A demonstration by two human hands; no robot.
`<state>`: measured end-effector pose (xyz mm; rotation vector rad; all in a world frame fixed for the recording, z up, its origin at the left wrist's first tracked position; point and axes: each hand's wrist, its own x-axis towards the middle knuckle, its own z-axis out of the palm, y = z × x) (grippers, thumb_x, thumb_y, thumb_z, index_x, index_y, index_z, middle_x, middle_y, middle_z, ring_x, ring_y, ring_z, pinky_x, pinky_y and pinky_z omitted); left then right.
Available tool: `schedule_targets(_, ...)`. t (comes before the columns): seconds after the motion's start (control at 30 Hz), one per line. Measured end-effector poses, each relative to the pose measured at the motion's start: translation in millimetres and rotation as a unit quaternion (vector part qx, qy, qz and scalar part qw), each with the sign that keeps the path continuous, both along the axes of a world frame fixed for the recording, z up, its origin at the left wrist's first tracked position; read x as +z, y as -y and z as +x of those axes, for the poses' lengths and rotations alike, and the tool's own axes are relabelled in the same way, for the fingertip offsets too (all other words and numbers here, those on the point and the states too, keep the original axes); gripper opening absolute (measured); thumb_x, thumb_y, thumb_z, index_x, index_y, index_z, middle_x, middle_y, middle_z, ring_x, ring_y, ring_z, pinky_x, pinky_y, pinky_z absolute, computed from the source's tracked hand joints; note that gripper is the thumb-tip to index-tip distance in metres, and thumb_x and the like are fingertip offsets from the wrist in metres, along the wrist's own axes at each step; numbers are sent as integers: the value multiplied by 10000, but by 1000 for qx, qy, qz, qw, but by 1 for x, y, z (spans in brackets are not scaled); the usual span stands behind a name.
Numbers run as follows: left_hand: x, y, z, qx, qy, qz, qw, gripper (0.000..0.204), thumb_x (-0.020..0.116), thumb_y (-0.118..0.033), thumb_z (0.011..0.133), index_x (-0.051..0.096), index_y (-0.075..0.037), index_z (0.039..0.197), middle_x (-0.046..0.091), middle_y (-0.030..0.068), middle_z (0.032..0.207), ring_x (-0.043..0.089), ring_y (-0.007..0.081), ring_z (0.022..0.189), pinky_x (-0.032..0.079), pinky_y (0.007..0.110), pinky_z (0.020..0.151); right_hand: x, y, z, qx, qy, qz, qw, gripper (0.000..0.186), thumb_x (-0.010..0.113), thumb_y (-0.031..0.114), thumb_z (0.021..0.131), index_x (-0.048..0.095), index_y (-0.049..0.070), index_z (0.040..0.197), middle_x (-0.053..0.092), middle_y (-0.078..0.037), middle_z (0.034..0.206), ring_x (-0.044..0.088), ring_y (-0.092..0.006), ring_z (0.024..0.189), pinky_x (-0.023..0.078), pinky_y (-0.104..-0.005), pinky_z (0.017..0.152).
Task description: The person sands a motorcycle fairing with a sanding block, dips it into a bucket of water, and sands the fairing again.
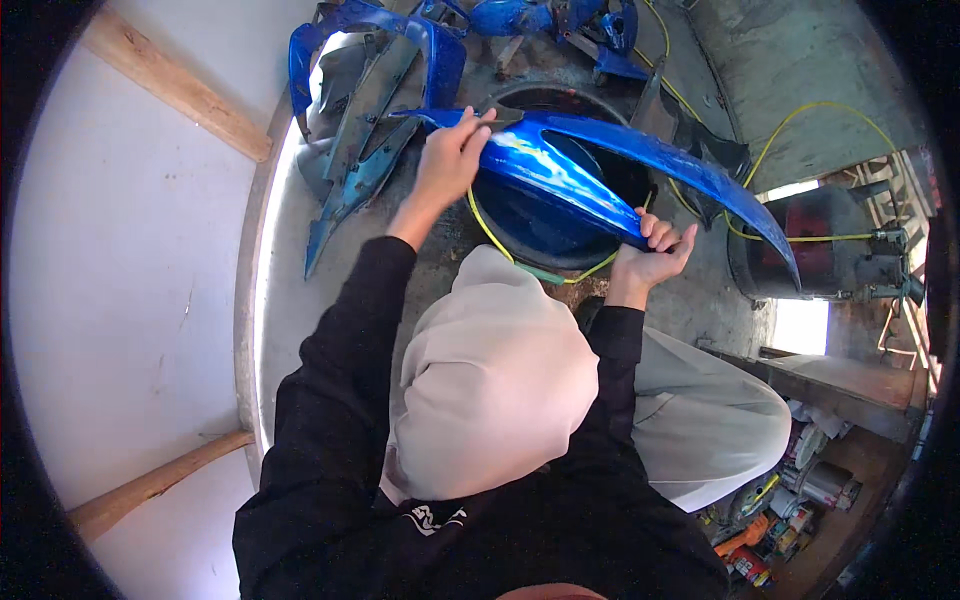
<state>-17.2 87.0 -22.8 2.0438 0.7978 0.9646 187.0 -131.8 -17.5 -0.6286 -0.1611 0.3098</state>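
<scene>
A glossy blue motorcycle fairing panel (560, 175), forked into two long tapering arms, is held tilted between my hands. My left hand (449, 166) is closed on its upper left end, thumb and fingers close to a dark grey patch (500, 118) on that end. Around the tip of the shorter lower arm, my right hand (653, 256) has its fingers wrapped. The longer arm curves away to the right, untouched. Below the panel stands a round dark basin (520, 240), partly hidden by it; what the basin holds is hard to make out.
More blue body panels (380, 140) lie on the concrete floor at the far left and far middle. A yellow hose (800, 108) loops past the basin to a dark red tank (815, 240) at right. Cans and tools (780, 520) crowd a low shelf. A white wall (130, 270) closes the left.
</scene>
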Motion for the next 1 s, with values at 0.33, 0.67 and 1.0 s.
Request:
schedule_targets(0.33, -19, 4, -3, 0, -22, 129, 991, 373, 536, -231, 1057, 636, -86, 1385, 643, 151, 1391, 502, 351, 1405, 332, 511, 1112, 6, -14, -10, -32, -136, 9, 990, 590, 555, 489, 1043, 330, 177, 596, 396, -29, 586, 489, -255, 635, 494, -499, 913)
schedule_targets(0.67, 5, 48, -24, 39, -180, 293, 938, 353, 591, -65, 960, 668, -98, 1303, 584, 152, 1472, 478, 310, 1435, 255, 516, 1119, -17, -6, -17, 0, -59, 65, 996, 550, 528, 374, 1042, 294, 199, 576, 364, -4, 540, 474, -215, 619, 456, -479, 910)
schedule_targets(1.0, -2, 10, -10, 67, -63, 163, 982, 347, 532, -79, 1009, 625, -41, 1341, 634, 129, 1409, 565, 265, 1348, 419, 481, 1071, -17, -27, 4, 27, -77, 78, 994, 515, 553, 373, 1016, 336, 199, 583, 380, 5, 557, 506, -209, 647, 440, -459, 934)
